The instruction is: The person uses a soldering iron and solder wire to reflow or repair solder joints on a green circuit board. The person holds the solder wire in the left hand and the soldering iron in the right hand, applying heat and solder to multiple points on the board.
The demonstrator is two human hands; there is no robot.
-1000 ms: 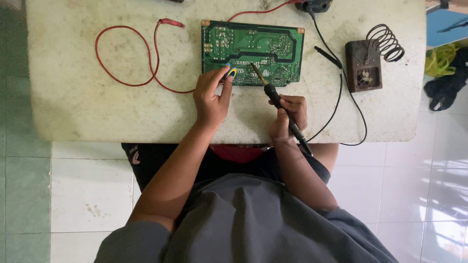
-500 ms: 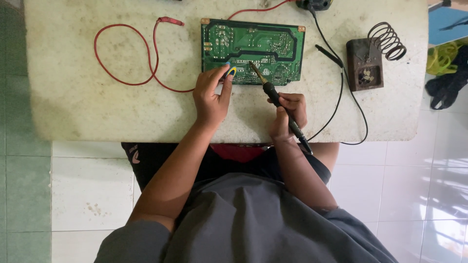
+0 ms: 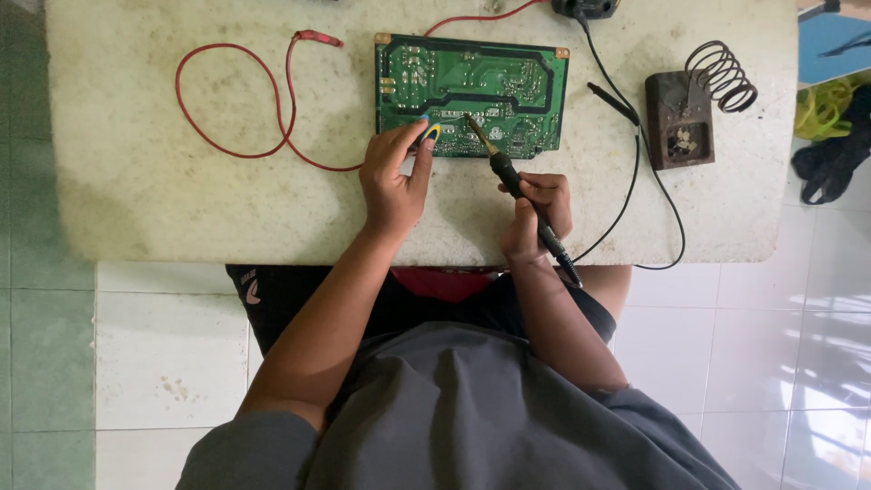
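On the table [image 3: 181,209], the right hand [image 3: 535,213] gripped an iron [image 3: 508,177] mid-handle. Left hand [image 3: 395,177] pinched thin solder [image 3: 432,134] at the stiff, likely fragile board [image 3: 472,95].

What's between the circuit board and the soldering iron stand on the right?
In the head view, a black probe and black cable lie on the table between the green circuit board and the stand.

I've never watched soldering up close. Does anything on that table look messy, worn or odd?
Mostly wear. The white tabletop is stained and scuffed, and the brown soldering-iron stand with its coiled wire holder looks rusty and grimy. The red wire lies in loose loops beside the green circuit board. Nothing looks spilled or broken.
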